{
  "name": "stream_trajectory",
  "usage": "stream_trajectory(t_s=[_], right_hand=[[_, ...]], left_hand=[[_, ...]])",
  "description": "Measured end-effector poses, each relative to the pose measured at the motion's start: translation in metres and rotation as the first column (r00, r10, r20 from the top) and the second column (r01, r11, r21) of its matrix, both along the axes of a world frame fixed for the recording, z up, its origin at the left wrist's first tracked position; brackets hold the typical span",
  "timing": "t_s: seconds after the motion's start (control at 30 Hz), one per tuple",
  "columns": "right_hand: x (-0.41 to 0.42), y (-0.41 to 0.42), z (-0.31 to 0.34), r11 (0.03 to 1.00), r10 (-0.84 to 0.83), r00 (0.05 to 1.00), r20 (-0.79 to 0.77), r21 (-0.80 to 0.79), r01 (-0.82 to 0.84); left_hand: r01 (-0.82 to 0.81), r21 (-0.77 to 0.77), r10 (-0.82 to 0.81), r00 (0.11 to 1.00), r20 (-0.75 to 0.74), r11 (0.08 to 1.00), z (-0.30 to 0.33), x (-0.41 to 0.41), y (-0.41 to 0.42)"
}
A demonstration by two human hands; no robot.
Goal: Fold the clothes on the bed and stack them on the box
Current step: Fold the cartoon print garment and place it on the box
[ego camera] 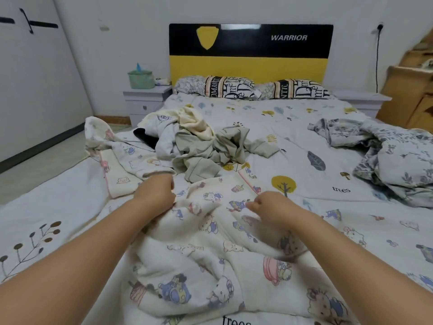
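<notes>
Both hands out over the bed (304, 146), forearms bare. Left hand (155, 192) fisted, grip bunched into the far left edge of a cream cartoon-print cotton garment (210, 242). Right hand (273, 206) curled, grip pinching a fold of the same garment at its far right edge. Garment crumpled between and below the two grips, spread on the pale tree-print bedsheet.

Beyond the left grip: a second cream cartoon-print piece (121, 160) lying half over the bed's left edge. Beyond and between both grips: a loose heap, with an olive-grey wrinkled garment (210, 151) in front, a pale yellow cloth (199, 123) and a light grey printed top (164, 127) behind, and something black (145, 137) tucked at the heap's left. Far right of the right grip: rumpled grey leaf-print quilt (393, 156). At the head: two lettered pillows (229, 86), black-and-yellow headboard (250, 52). Box not identified with certainty.
</notes>
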State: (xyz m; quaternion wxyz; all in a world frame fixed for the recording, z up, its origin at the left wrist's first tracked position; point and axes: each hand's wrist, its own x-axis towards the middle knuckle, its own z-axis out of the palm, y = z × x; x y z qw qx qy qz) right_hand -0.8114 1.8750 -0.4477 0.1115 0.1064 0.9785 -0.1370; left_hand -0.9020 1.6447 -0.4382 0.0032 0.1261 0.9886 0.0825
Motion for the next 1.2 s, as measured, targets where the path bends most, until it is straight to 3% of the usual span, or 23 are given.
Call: stream_trajectory(t_s=[0.13, 0.2, 0.27, 0.4, 0.53, 0.6, 0.67, 0.77, 0.87, 1.0, 1.07, 1.13, 1.2], right_hand=[[-0.033, 0.002, -0.015, 0.995, -0.052, 0.983, -0.174, 0.071, 0.066], [-0.047, 0.003, -0.021, 0.98, -0.018, 0.982, -0.19, 0.192, 0.055], [-0.062, 0.006, -0.028, 0.961, -0.001, 0.98, -0.197, 0.272, 0.056], [-0.085, 0.012, -0.042, 0.968, -0.095, 0.991, -0.099, 0.222, 0.115], [-0.092, 0.016, -0.049, 0.987, -0.132, 0.99, -0.051, 0.091, 0.136], [-0.094, 0.015, -0.044, 0.985, -0.129, 0.98, -0.152, 0.098, 0.145], [-0.098, 0.017, -0.029, 0.981, -0.183, 0.94, -0.289, 0.007, 0.193], [-0.097, 0.021, 0.015, 0.947, -0.313, 0.8, -0.512, -0.233, 0.221], [-0.095, 0.022, 0.062, 0.93, -0.367, 0.646, -0.669, -0.28, 0.239], [-0.095, 0.021, 0.096, 0.919, -0.394, 0.493, -0.776, -0.345, 0.192], [-0.095, 0.023, 0.097, 0.918, -0.398, 0.473, -0.786, -0.344, 0.199], [-0.098, 0.025, 0.083, 0.915, -0.402, 0.535, -0.743, -0.333, 0.227], [-0.101, 0.028, 0.06, 0.927, -0.372, 0.668, -0.644, -0.288, 0.239]], left_hand=[[-0.09, -0.212, 0.136, 0.967, 0.215, 0.973, -0.027, -0.021, -0.001], [-0.043, -0.188, 0.105, 0.937, 0.334, 0.981, -0.034, -0.028, 0.002], [-0.014, -0.118, 0.054, 0.935, 0.35, 0.993, -0.037, -0.033, 0.005], [-0.038, 0.132, 0.021, 0.991, 0.131, 0.99, -0.029, -0.043, 0.006], [-0.066, 0.32, 0.045, 0.996, 0.071, 0.945, -0.014, -0.055, 0.005], [-0.078, 0.384, 0.082, 0.997, 0.008, 0.92, -0.004, -0.06, 0.004], [-0.076, 0.402, 0.127, 0.987, -0.102, 0.913, 0.012, -0.065, 0.005], [-0.046, 0.449, 0.198, 0.934, -0.299, 0.892, 0.044, -0.073, 0.005], [0.016, 0.502, 0.257, 0.843, -0.472, 0.865, 0.085, -0.077, 0.008], [0.08, 0.473, 0.304, 0.67, -0.677, 0.877, 0.135, -0.068, 0.018], [0.071, 0.439, 0.293, 0.649, -0.702, 0.896, 0.142, -0.066, 0.025], [0.016, 0.33, 0.226, 0.698, -0.68, 0.944, 0.132, -0.07, 0.031], [-0.036, 0.156, 0.122, 0.8, -0.587, 0.987, 0.107, -0.073, 0.032]])
